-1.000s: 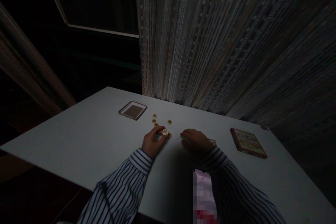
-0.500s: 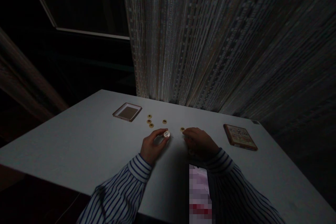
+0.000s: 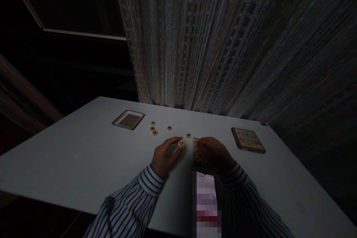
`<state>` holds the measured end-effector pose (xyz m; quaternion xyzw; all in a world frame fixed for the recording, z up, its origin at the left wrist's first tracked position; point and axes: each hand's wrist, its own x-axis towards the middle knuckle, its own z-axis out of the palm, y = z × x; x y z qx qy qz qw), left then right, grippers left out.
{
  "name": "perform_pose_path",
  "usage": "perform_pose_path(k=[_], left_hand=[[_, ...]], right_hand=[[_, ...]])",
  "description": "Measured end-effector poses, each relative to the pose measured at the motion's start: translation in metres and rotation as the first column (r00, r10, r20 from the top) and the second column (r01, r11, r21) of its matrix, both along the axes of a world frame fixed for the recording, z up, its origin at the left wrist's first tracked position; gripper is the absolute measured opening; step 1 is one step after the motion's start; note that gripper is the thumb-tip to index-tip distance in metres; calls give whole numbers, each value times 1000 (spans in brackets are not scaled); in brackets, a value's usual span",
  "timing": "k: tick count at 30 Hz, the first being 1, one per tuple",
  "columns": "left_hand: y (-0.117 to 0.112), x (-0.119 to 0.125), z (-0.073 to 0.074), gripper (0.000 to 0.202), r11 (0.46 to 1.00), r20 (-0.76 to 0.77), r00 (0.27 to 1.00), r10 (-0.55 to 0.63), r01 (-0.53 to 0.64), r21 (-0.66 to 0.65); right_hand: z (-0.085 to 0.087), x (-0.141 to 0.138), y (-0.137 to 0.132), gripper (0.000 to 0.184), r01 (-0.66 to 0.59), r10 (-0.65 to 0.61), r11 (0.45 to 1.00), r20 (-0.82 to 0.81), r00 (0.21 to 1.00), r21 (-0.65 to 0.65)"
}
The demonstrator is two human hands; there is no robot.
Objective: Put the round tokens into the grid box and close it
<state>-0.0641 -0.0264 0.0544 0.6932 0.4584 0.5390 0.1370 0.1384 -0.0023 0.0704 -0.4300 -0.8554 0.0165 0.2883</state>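
Observation:
In my left hand (image 3: 166,156), a round Chinese chess piece (image 3: 181,143) is pinched between thumb and fingertips, its marked face toward me. Just right of it, my right hand (image 3: 216,153) reaches over an open tray of pieces (image 3: 198,159). Its fingers are curled at the tray's far-left corner; what they grip, if anything, is hidden. One loose piece (image 3: 188,135) lies on the white table (image 3: 122,163) just beyond both hands. Farther left are another single piece (image 3: 169,128) and a small cluster of pieces (image 3: 152,129).
An open, shallow box lid (image 3: 128,119) lies at the back left. A flat box with a printed top (image 3: 248,140) sits to the right. A lit, pixelated screen (image 3: 206,200) is near me between my forearms. A striped curtain (image 3: 189,44) hangs behind the table.
My right hand has left the loose piece and moved right over the tray, whose pieces now show. My left hand has shifted right with its piece. The whole view has turned slightly.

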Motion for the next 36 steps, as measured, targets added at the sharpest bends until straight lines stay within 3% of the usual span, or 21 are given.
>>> perform_pose_path(k=[5, 9, 21, 29, 36], left_hand=[[1, 8, -3, 25, 999, -25, 1000, -7, 8, 33], [3, 13, -5, 25, 998, -40, 999, -18, 21, 52], [7, 25, -2, 25, 998, -64, 997, -45, 48, 34], [15, 34, -8, 28, 998, -79, 996, -47, 50, 35], [18, 44, -2, 28, 994, -114, 989, -94, 100, 49]], right_hand=[[-12, 9, 1, 21, -14, 26, 994, -99, 995, 112], [-16, 13, 1, 17, 14, 9, 992, -180, 984, 128], [-26, 28, 1, 17, 168, -137, 985, -416, 899, 38], [-33, 33, 2, 18, 160, -143, 987, -450, 882, 1], [-26, 27, -3, 15, 98, -120, 993, -490, 863, -71]])
